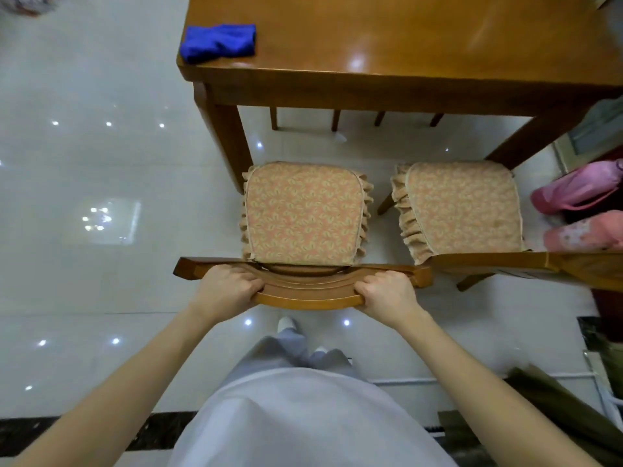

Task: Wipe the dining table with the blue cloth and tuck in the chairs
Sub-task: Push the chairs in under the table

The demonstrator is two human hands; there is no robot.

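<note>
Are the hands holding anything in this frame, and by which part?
Both hands grip the near chair by its curved top backrest rail: left hand near the left end, right hand near the right.

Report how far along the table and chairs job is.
Seemingly done: blue cloth lies aside on the table corner; wiping can't be confirmed. In hand: left hand and right hand grip the left chair by its backrest, seat outside the table. Left: tucking it and the right chair in.

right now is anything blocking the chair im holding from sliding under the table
Nothing visible lies on the floor between the held chair and the table. The table leg stands close beside the seat's front left corner and may catch it; the second chair sits apart on the right.
</note>
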